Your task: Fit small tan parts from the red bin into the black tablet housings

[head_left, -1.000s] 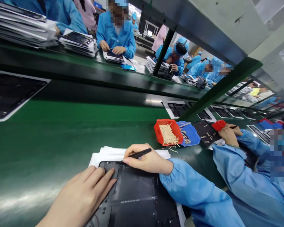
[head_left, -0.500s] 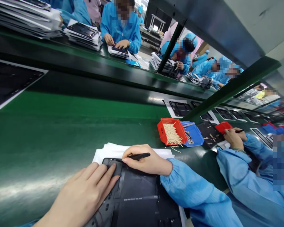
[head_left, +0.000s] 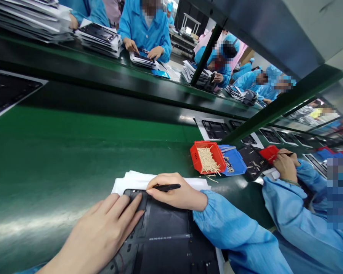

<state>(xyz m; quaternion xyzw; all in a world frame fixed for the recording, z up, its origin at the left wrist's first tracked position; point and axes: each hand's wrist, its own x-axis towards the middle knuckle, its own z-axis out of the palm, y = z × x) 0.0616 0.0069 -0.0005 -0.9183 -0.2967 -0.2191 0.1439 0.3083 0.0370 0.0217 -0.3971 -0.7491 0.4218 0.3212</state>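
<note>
A black flat panel (head_left: 165, 236) lies on white foam sheets (head_left: 131, 179) at the near edge of the green belt (head_left: 74, 152). My left hand (head_left: 103, 232) rests flat on the panel's left part, fingers stretched out. My right hand (head_left: 177, 194) is closed round black tweezers (head_left: 165, 187), whose tip points left at the panel's top left corner, close to my left fingertips.
A red bin (head_left: 207, 156) of thin pale strips and a blue bin (head_left: 231, 161) stand to the right. A co-worker's hand (head_left: 286, 165) in a blue sleeve works beside them. More black panels (head_left: 215, 129) lie on the belt. Across the belt sit people in blue coats with stacked panels (head_left: 98, 36).
My two hands stay on the panel; the tweezers tip has shifted slightly towards the corner. The view has drifted a little, and the co-worker's hand has moved a bit.
</note>
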